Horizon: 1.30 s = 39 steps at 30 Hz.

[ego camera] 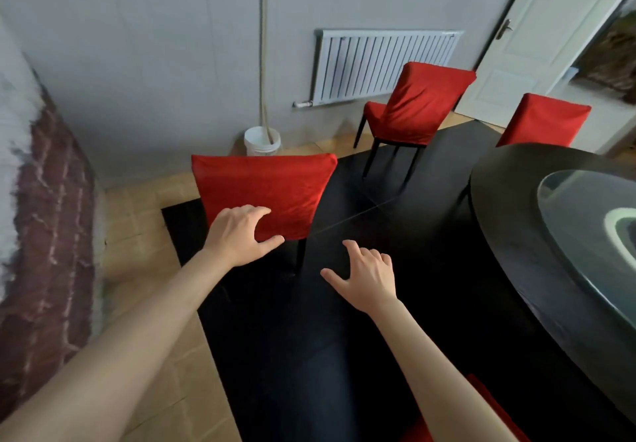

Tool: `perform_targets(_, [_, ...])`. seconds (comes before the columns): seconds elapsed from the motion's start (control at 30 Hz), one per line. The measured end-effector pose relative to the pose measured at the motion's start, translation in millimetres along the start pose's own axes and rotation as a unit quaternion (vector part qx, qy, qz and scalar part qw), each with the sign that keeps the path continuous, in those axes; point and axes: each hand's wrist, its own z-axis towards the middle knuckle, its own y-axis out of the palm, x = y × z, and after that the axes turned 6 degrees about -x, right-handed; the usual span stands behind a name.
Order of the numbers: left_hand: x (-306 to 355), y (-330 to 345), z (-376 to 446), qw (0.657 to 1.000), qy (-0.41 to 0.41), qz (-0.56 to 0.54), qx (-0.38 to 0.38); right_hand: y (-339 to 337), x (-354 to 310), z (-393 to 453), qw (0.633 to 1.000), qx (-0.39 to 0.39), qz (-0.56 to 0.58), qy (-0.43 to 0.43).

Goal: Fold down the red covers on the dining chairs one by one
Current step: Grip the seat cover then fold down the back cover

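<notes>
Red cover (265, 190) on the nearest dining chair, seen from the head camera: it sheathes the chair back, which stands over the left edge of the black rug (344, 321), near the rug's far left corner. The left hand (237, 235) lies against the lower part of this cover with fingers spread and slightly curved, the thumb at the cover's bottom hem; whether it actually pinches the cloth cannot be told. The right hand (366, 278) hangs over the rug just right of the chair, fingers loosely bent and spread, thumb out, holding nothing and apart from the cover. Two further red-covered chairs stand farther off: one (418, 104) at the rug's far edge before the white radiator (385, 63), another (543, 120) behind the far rim of the round black table (516, 221). A white bucket (262, 140) stands against the wall behind the nearest chair. The white door (537, 39) stands open at the upper right.
</notes>
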Motion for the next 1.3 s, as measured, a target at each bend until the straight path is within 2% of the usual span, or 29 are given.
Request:
perform_targets(0.27, [-71,1,83,0.998,-0.064,0.011,0.024,5,-30,131,0.997,-0.031,-0.023,-0.065])
perform_targets(0.57, [-156,12,179,0.995,-0.085,0.042,-0.005,5,-71,250,0.997,-0.043,-0.018,-0.065])
perform_targets(0.97, [-171,75,288,0.99,-0.122,0.025,-0.061,18,-51,394,0.987,-0.088,-0.076,-0.114])
perform_targets(1.3, [-186,120,322,0.981,-0.155,0.053,-0.105,63,-36,471,0.964,-0.161,-0.087,-0.192])
